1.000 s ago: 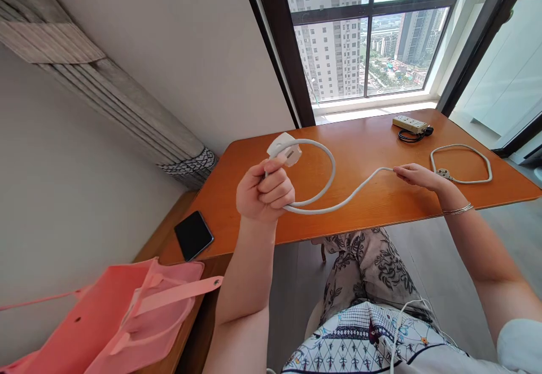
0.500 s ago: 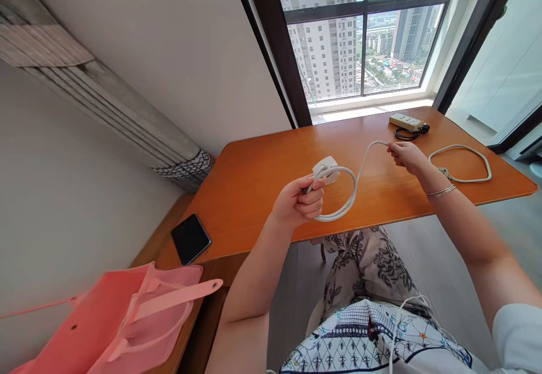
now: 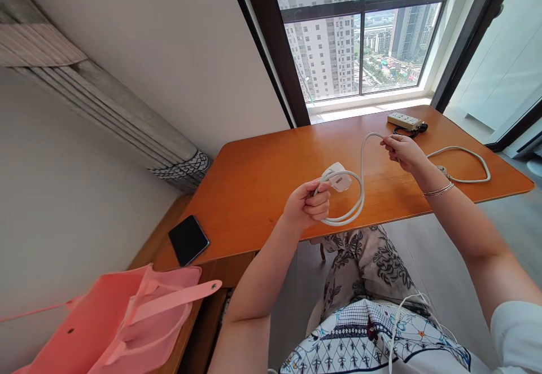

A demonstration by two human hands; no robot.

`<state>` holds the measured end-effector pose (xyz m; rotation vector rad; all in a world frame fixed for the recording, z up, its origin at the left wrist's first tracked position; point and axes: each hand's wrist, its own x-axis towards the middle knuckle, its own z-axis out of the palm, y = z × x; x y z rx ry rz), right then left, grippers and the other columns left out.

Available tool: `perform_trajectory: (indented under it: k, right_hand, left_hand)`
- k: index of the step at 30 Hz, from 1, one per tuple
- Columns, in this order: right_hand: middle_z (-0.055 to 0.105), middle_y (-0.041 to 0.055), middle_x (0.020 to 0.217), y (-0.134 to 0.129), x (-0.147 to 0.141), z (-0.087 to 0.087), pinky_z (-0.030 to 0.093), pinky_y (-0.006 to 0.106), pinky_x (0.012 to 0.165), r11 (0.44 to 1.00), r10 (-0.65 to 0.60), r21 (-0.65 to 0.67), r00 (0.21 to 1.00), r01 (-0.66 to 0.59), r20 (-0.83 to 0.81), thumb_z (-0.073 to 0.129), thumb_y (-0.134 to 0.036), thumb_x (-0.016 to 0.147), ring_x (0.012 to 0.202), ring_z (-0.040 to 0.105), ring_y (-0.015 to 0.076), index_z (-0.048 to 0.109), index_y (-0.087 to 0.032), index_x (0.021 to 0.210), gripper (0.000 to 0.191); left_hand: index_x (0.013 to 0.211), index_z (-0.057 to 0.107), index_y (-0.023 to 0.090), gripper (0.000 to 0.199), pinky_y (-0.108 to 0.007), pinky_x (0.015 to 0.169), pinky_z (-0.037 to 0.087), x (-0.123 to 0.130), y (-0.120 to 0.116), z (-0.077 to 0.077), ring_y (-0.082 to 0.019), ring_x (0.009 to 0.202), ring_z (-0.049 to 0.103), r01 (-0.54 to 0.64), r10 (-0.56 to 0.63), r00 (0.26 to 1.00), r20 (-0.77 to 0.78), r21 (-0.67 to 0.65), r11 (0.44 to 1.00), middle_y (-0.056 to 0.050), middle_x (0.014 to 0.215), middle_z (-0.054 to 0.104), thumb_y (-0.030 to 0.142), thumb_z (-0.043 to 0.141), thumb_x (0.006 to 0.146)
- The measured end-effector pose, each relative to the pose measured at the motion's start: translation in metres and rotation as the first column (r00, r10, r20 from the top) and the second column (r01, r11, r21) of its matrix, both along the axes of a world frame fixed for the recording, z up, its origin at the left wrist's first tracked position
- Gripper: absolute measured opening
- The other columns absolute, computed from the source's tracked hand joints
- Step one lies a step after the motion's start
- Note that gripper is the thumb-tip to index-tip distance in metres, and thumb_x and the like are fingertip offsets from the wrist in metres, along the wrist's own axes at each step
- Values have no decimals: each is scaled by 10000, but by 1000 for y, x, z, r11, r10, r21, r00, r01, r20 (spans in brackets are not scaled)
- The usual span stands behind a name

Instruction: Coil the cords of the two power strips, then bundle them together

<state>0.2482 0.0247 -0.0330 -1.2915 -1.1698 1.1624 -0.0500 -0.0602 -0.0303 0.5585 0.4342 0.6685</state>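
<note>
My left hand (image 3: 311,202) is closed around loops of a white charging cable (image 3: 359,193). A white charger block (image 3: 339,177) with a port in its face sits just beyond those fingers, by the coil. My right hand (image 3: 400,151) pinches the cable near its far end, and the tip is hidden by the fingers. Between both hands the cable rises in a slack curve above the brown table (image 3: 262,176). A second, pale cord (image 3: 474,151) lies behind my right forearm, with a small plug-like piece (image 3: 442,171) beside the wrist.
A beige power strip (image 3: 404,120) with a black cord and plug (image 3: 419,130) lies at the back right of the table. Toward the left edge rests a black phone or tablet (image 3: 188,240). An opened pink bag (image 3: 127,317) stands at the lower left. Behind is a window (image 3: 362,52).
My left hand has moved slightly right with the coil, and the charger block has turned so that its port shows. My right hand has shifted a little left, bringing the hands closer together.
</note>
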Motion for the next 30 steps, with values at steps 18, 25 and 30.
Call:
perform_trajectory:
  k: [18,25,30]
  right_hand:
    - [404,-43,632,-31,-27,32,288,222,485,967,-51,249,997,64,-58,742,-356,862,539,326,57,600,-177,760,250]
    - [405,-33,667,-86,-45,50,325,230,488,935,-2,354,996,33,-86,739,-530,846,557,363,75,605,-222,816,337]
    - [445,-42,663,-122,-66,40,339,239,475,908,65,419,987,3,-149,697,-567,870,512,392,74,629,-240,905,336]
  left_hand:
    - [747,512,177,191,-140,350,199,20,-3,-9,-39,369,54,202,-179,972,-151,153,967,118,466,204,269,567,906]
    - [766,495,171,201,-137,358,184,29,-4,-9,-23,337,151,28,-3,989,-149,164,986,75,487,398,280,575,915]
    - [764,490,160,196,-152,366,169,36,-4,-12,-7,323,205,-51,79,987,-140,193,980,-97,709,714,261,534,927]
